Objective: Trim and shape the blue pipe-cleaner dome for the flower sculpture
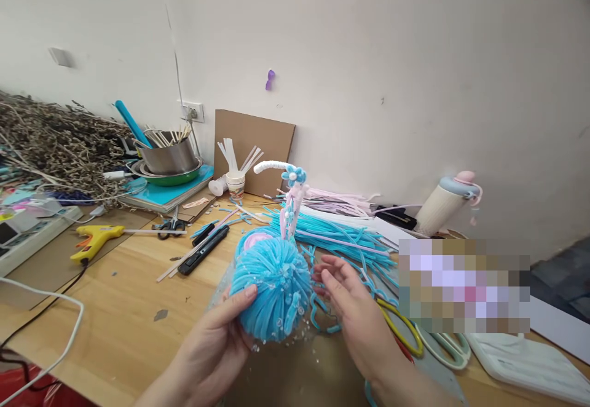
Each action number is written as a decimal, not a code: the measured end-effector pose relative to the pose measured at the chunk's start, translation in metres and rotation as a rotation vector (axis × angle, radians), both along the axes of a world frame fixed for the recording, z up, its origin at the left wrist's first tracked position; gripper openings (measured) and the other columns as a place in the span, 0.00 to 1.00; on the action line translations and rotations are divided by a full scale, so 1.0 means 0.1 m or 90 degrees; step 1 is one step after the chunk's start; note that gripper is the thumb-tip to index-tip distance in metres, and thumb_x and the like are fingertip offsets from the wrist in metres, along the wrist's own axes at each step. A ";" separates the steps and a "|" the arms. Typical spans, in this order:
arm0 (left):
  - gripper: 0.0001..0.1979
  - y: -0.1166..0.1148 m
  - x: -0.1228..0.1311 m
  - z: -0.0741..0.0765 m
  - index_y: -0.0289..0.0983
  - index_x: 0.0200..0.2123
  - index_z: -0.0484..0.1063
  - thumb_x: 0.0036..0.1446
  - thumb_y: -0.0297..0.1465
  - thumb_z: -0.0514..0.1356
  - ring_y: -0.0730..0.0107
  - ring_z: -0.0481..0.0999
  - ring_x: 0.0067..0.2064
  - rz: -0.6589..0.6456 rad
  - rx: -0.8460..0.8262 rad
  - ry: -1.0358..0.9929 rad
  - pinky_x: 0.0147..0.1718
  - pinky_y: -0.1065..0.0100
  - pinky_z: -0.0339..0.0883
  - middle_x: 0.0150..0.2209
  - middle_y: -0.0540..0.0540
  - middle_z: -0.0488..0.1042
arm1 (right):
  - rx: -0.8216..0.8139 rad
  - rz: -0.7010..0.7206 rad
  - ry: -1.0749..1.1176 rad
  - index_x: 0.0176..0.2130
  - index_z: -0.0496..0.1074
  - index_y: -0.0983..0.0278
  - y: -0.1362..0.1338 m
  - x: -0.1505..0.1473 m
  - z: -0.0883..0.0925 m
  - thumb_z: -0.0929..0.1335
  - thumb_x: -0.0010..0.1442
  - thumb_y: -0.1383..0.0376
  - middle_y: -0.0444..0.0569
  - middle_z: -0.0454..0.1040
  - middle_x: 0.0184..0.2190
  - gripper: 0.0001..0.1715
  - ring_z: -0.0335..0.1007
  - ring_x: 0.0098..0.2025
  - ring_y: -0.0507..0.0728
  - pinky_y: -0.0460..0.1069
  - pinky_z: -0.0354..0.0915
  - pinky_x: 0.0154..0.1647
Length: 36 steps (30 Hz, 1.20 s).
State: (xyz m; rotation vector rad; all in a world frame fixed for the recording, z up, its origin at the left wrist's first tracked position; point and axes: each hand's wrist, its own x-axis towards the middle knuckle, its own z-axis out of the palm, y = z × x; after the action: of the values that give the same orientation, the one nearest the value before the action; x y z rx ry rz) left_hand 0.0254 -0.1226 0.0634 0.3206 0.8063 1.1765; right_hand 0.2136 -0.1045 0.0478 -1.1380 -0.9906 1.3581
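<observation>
A blue pipe-cleaner craft [271, 285], round and fluffy with small beads, stands on the wooden table [115, 308]. From its top rises a pink beaded stem with a blue flower [294, 175] and a white curved arch. My left hand [216, 333] cups the ball's lower left side, thumb pressed on its front. My right hand [353, 308] is just to the right of the ball, fingers spread and loosely curved, holding nothing. Loose blue and pink pipe cleaners [341, 235] lie behind the craft.
A yellow glue gun [94, 239], scissors [170, 225], a black knife [203, 249] and a paper cup [235, 182] lie at the left. A metal pot [168, 156], dried twigs [50, 142], cardboard [253, 142], a bottle [445, 201] and more scissors [447, 345] surround.
</observation>
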 end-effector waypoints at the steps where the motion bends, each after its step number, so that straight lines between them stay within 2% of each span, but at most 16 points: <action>1: 0.32 0.00 0.00 0.00 0.38 0.60 0.60 0.51 0.23 0.63 0.56 0.79 0.45 0.015 0.007 0.021 0.41 0.61 0.74 0.49 0.40 0.76 | 0.048 -0.021 -0.078 0.43 0.67 0.58 0.00 0.02 0.01 0.69 0.57 0.53 0.47 0.69 0.42 0.18 0.65 0.47 0.56 0.51 0.61 0.49; 3: 0.34 0.00 0.01 0.00 0.39 0.61 0.59 0.51 0.23 0.64 0.56 0.79 0.44 0.027 0.017 0.050 0.38 0.63 0.75 0.50 0.40 0.76 | 0.137 0.004 -0.216 0.40 0.69 0.59 -0.03 0.03 0.05 0.69 0.56 0.55 0.46 0.69 0.38 0.14 0.64 0.43 0.57 0.51 0.60 0.46; 5: 0.35 0.00 0.03 -0.01 0.39 0.61 0.59 0.50 0.24 0.65 0.56 0.79 0.43 0.024 0.025 0.070 0.35 0.66 0.75 0.49 0.40 0.76 | 0.182 0.052 -0.316 0.38 0.69 0.59 -0.08 0.01 0.10 0.70 0.54 0.57 0.46 0.69 0.36 0.12 0.63 0.40 0.57 0.51 0.60 0.44; 7: 0.35 -0.01 0.06 -0.02 0.39 0.60 0.59 0.49 0.25 0.66 0.57 0.79 0.43 0.026 0.050 0.081 0.33 0.67 0.74 0.47 0.40 0.77 | 0.194 0.077 -0.382 0.38 0.69 0.60 -0.11 -0.03 0.13 0.70 0.53 0.59 0.45 0.69 0.35 0.12 0.62 0.39 0.56 0.51 0.60 0.42; 11: 0.34 -0.05 0.15 -0.03 0.37 0.58 0.62 0.48 0.28 0.68 0.58 0.78 0.45 0.047 0.109 0.089 0.40 0.66 0.73 0.45 0.41 0.78 | 0.177 0.096 -0.444 0.34 0.67 0.61 -0.11 -0.09 0.14 0.69 0.52 0.63 0.44 0.68 0.32 0.08 0.63 0.36 0.55 0.50 0.59 0.38; 14: 0.31 -0.05 0.18 -0.06 0.37 0.56 0.64 0.48 0.29 0.68 0.56 0.78 0.45 0.043 0.104 0.102 0.40 0.65 0.73 0.44 0.41 0.78 | 0.119 0.121 -0.390 0.29 0.64 0.62 -0.07 -0.08 0.13 0.68 0.52 0.65 0.41 0.66 0.26 0.06 0.62 0.30 0.52 0.48 0.58 0.33; 17: 0.27 0.00 0.19 -0.12 0.36 0.54 0.65 0.50 0.31 0.67 0.56 0.78 0.45 0.016 0.082 0.122 0.39 0.64 0.74 0.44 0.41 0.78 | 0.003 0.170 -0.223 0.28 0.63 0.62 -0.03 -0.03 0.12 0.68 0.51 0.64 0.39 0.65 0.21 0.09 0.61 0.26 0.50 0.47 0.58 0.29; 20: 0.22 0.05 0.19 -0.20 0.33 0.50 0.67 0.52 0.32 0.65 0.54 0.78 0.43 -0.029 0.053 0.124 0.39 0.61 0.74 0.44 0.39 0.78 | -0.086 0.193 -0.094 0.29 0.64 0.64 -0.03 0.05 0.08 0.70 0.50 0.62 0.40 0.69 0.21 0.11 0.64 0.26 0.50 0.46 0.59 0.29; 25: 0.20 0.09 0.24 -0.38 0.30 0.50 0.68 0.55 0.33 0.62 0.54 0.78 0.42 -0.089 0.014 0.081 0.40 0.60 0.72 0.42 0.37 0.79 | -0.131 0.205 -0.056 0.35 0.68 0.66 -0.09 0.15 -0.08 0.68 0.52 0.62 0.45 0.74 0.25 0.10 0.65 0.25 0.49 0.45 0.57 0.28; 30: 0.22 0.15 0.21 -0.54 0.32 0.52 0.66 0.57 0.36 0.60 0.54 0.77 0.44 -0.135 -0.005 0.134 0.41 0.58 0.70 0.43 0.37 0.77 | -0.133 0.220 -0.082 0.33 0.68 0.67 -0.07 0.15 -0.27 0.65 0.53 0.63 0.44 0.72 0.22 0.09 0.64 0.22 0.49 0.45 0.56 0.26; 31: 0.23 0.16 0.19 -0.57 0.33 0.52 0.65 0.57 0.38 0.60 0.54 0.76 0.46 -0.129 -0.001 0.162 0.43 0.58 0.69 0.45 0.37 0.76 | -0.126 0.227 -0.096 0.33 0.68 0.67 -0.06 0.15 -0.29 0.65 0.53 0.63 0.44 0.72 0.22 0.09 0.64 0.22 0.49 0.46 0.57 0.26; 33: 0.24 0.17 0.14 -0.63 0.36 0.54 0.62 0.57 0.40 0.59 0.54 0.71 0.52 -0.053 0.024 0.269 0.48 0.56 0.66 0.50 0.37 0.72 | -0.117 0.249 -0.122 0.33 0.69 0.67 -0.06 0.12 -0.31 0.65 0.54 0.63 0.43 0.71 0.21 0.09 0.64 0.21 0.49 0.46 0.58 0.26; 35: 0.25 0.15 0.08 -0.66 0.39 0.54 0.61 0.55 0.40 0.60 0.55 0.66 0.56 0.092 0.101 0.480 0.52 0.55 0.60 0.54 0.39 0.67 | -0.108 0.266 -0.147 0.33 0.69 0.67 -0.07 0.10 -0.32 0.64 0.56 0.64 0.43 0.71 0.21 0.08 0.64 0.21 0.49 0.46 0.59 0.26; 36: 0.23 0.12 0.06 -0.66 0.40 0.52 0.62 0.54 0.39 0.61 0.55 0.65 0.56 0.159 0.174 0.610 0.53 0.54 0.58 0.54 0.41 0.66 | -0.105 0.269 -0.160 0.33 0.69 0.67 -0.08 0.10 -0.32 0.64 0.56 0.64 0.43 0.71 0.21 0.08 0.64 0.21 0.49 0.46 0.59 0.27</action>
State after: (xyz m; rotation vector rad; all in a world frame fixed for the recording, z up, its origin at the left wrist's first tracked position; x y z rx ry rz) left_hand 0.0315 -0.1105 -0.0031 1.0821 1.5442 1.3635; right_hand 0.2234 -0.1127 0.0159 -1.2927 -1.3779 1.6816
